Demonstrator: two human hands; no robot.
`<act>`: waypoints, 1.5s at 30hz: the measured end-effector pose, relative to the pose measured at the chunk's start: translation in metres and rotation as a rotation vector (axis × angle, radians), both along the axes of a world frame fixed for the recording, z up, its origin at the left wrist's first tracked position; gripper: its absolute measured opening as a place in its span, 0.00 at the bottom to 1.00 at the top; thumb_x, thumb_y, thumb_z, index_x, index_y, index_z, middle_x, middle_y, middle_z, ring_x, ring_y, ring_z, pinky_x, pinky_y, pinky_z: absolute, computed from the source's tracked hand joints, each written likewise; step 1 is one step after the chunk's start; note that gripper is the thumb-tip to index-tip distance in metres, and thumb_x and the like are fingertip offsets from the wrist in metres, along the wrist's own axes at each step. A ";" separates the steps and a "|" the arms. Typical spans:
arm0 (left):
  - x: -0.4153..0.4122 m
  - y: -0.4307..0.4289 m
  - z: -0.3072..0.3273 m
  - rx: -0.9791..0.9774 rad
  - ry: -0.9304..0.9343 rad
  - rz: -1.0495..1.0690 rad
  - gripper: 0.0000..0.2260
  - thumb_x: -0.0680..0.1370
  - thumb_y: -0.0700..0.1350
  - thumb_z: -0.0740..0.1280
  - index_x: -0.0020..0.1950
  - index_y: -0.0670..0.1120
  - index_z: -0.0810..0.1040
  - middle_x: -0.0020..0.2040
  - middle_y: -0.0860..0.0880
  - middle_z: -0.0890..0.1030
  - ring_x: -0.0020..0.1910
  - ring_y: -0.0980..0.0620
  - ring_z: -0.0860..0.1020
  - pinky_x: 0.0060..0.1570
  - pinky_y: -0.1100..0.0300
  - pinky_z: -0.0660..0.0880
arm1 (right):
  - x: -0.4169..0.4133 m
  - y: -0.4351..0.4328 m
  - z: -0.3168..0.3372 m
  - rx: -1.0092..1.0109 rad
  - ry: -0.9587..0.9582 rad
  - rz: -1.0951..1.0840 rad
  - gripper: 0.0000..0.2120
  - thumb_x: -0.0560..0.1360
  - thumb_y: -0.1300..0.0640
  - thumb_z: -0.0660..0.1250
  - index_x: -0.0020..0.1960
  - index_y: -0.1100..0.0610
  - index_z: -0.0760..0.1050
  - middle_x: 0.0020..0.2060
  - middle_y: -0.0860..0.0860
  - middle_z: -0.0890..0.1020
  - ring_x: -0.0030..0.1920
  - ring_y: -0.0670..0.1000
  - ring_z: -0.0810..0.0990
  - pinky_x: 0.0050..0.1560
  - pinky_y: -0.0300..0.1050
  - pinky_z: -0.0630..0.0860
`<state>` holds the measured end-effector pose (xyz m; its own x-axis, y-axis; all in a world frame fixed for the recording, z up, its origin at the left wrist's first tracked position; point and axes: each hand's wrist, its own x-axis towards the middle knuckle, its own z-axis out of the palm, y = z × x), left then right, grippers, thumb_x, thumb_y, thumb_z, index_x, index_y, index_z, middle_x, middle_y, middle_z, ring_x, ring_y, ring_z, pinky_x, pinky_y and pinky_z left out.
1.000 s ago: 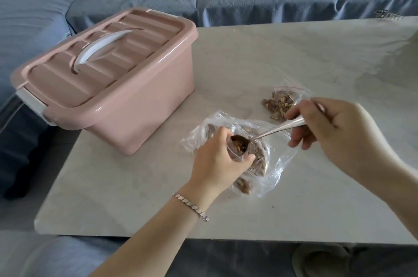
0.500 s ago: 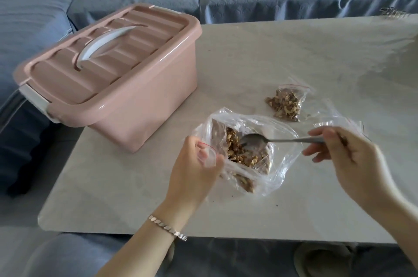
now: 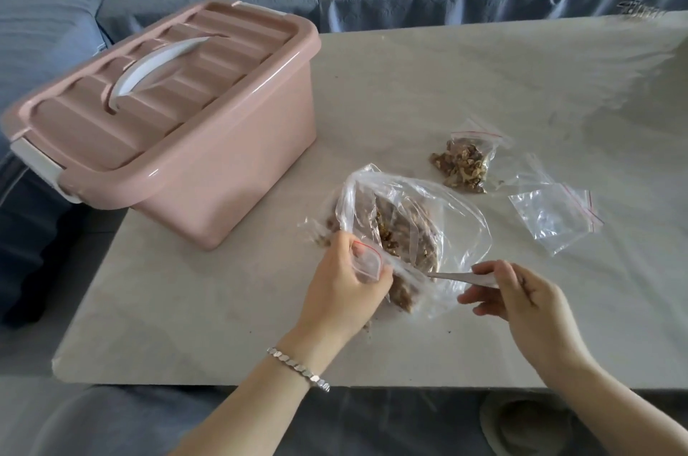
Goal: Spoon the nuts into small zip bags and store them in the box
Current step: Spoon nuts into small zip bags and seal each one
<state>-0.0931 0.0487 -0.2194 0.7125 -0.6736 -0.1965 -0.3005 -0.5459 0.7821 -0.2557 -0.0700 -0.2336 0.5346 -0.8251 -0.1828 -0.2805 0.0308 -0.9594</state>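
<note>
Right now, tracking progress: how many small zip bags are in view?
3: a zip bag in the left hand, a walnut-filled zip bag beyond the large bag, an empty zip bag at right. Another may lie between those.

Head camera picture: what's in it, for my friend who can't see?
A left hand pinches a small zip bag; the right hand holds a spoon at a big bag of nuts. A filled bag, an empty bag and a closed pink box sit on the table.
</note>
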 end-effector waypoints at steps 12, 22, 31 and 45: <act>0.004 0.005 0.058 -0.444 -0.188 0.119 0.13 0.70 0.41 0.72 0.44 0.53 0.69 0.42 0.63 0.77 0.39 0.64 0.77 0.38 0.68 0.73 | -0.003 -0.024 0.032 0.019 -0.062 -0.172 0.15 0.81 0.58 0.54 0.43 0.58 0.76 0.29 0.54 0.83 0.31 0.49 0.83 0.31 0.35 0.78; 0.011 -0.028 0.013 -0.034 -0.140 -0.070 0.08 0.72 0.47 0.69 0.46 0.50 0.71 0.37 0.57 0.77 0.35 0.63 0.75 0.35 0.67 0.70 | -0.002 -0.043 0.071 -0.013 -0.137 -0.212 0.16 0.81 0.56 0.54 0.41 0.59 0.76 0.25 0.52 0.81 0.27 0.48 0.81 0.27 0.33 0.74; 0.012 -0.022 -0.004 -0.024 -0.247 -0.138 0.13 0.70 0.49 0.72 0.48 0.50 0.69 0.36 0.55 0.77 0.37 0.54 0.77 0.39 0.63 0.74 | 0.022 -0.045 0.082 -0.012 -0.038 -0.050 0.17 0.80 0.58 0.55 0.38 0.60 0.76 0.23 0.53 0.80 0.24 0.48 0.79 0.24 0.33 0.72; 0.008 -0.021 0.004 -0.060 -0.175 -0.083 0.16 0.72 0.51 0.71 0.48 0.48 0.65 0.42 0.54 0.77 0.43 0.52 0.77 0.42 0.59 0.72 | 0.031 -0.014 0.116 -0.859 0.069 0.241 0.14 0.77 0.46 0.54 0.41 0.46 0.75 0.40 0.39 0.80 0.31 0.45 0.77 0.31 0.33 0.70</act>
